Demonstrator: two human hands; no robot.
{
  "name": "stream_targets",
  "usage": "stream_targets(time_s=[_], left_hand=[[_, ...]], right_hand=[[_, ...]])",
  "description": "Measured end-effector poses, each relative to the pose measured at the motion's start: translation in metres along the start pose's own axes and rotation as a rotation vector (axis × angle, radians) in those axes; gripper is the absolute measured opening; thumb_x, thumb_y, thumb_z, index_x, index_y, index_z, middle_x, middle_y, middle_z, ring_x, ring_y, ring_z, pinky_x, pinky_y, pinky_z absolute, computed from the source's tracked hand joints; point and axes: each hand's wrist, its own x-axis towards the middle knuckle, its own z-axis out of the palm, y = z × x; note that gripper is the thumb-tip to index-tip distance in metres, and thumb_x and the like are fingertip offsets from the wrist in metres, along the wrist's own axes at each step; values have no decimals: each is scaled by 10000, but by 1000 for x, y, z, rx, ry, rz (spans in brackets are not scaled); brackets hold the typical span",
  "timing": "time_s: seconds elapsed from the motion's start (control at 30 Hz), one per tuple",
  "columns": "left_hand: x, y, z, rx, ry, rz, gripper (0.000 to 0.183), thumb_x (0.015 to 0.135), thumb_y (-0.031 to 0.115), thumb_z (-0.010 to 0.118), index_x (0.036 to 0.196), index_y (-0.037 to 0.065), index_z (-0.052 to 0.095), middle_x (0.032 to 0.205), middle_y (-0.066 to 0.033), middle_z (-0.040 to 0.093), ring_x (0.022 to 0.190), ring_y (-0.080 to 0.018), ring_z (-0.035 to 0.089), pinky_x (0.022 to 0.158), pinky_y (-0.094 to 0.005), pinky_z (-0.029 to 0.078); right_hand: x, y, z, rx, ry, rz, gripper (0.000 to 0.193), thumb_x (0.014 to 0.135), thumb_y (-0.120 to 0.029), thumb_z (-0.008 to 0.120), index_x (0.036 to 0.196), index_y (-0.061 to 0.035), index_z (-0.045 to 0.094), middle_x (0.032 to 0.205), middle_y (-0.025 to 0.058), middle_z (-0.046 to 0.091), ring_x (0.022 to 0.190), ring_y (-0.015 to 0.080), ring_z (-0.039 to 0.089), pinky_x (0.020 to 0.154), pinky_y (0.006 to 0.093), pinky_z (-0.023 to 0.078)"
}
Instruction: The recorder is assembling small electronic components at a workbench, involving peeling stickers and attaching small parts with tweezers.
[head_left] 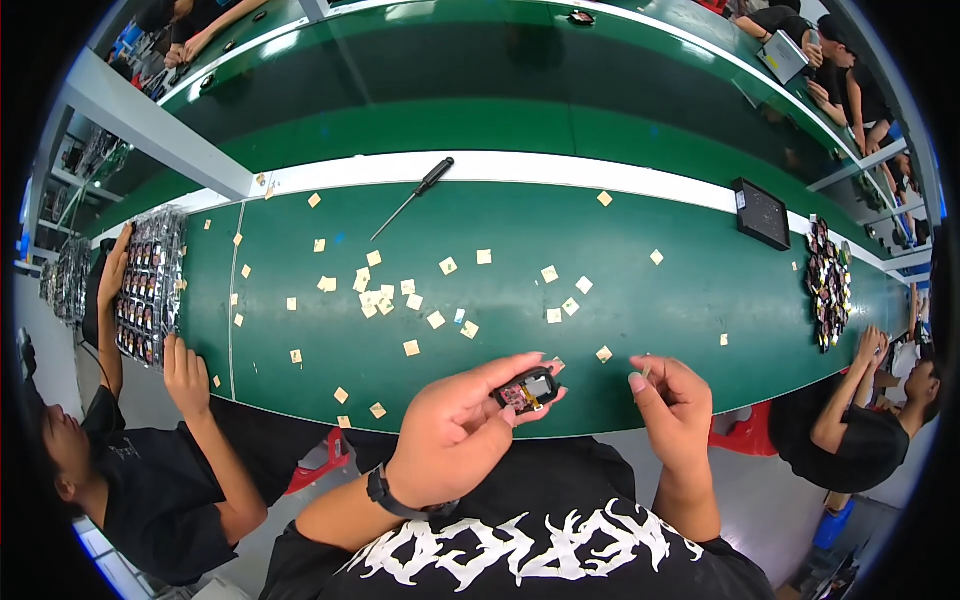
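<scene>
Head view: left hand [450,428] grips black device [528,390]; right hand [677,402] apparently pinches small piece [647,370].

A screwdriver [413,198] lies near the far edge of the counter [560,225]. Nearer than the screwdriver, small squares [484,257] spread to both its sides. Well left of it lie wrapped parts [150,285]; well right, a tray [764,214] and a heap of devices [828,285]. Nearer, rightward: the person's hands [455,435].
</scene>
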Motion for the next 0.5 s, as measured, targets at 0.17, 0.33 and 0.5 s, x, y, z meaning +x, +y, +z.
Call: stream_targets(time_s=[0.17,0.33,0.5], left_hand=[[-4,20,0,91,-25,13,497,989,-125,392,1482,-80,437,1442,-267,540,1296,-394,595,1097,-445,496],[-11,36,-1,250,2,-54,501,977,-125,434,1474,-66,464,1430,-252,555,1289,-378,603,1095,-431,500],[-4,35,-18,397,113,56,373,952,-111,549,1322,-92,597,1265,-212,622,1134,-325,700,987,-378,575]], right_hand=[[4,-3,5,-67,-27,-67,176,887,24,715,1062,30,732,748,1,554,637,51,451,567,219,359],[13,-4,8,-89,-47,-77,174,882,26,714,1055,28,731,745,9,570,637,61,472,569,223,369],[16,-5,1,-203,5,-126,166,881,-1,736,1046,14,742,750,28,616,636,80,517,572,237,403]])
